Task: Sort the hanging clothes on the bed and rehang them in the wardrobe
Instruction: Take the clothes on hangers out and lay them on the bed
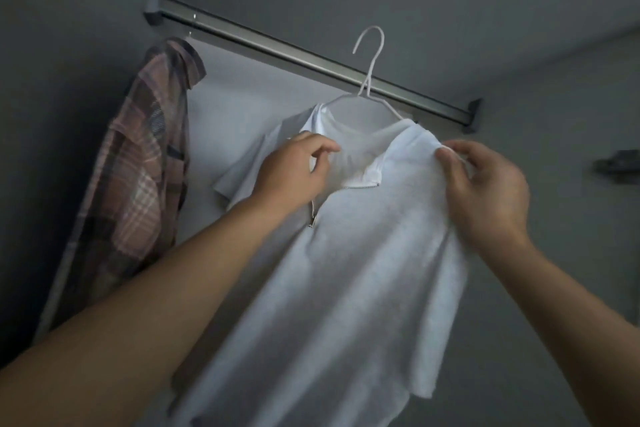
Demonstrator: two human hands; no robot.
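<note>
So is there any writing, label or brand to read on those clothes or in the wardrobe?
None. The white shirt, its hanger, the plaid shirt and the rail show no readable words, labels or numbers. No tag shows at the white shirt's collar, where both hands hold it.

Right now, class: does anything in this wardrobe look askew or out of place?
Yes. The white hanger is tilted, and its hook looks not yet over the rail. The white top sits unevenly, its zip open, while the left hand and right hand hold its shoulders. The plaid shirt hangs bunched.
</note>
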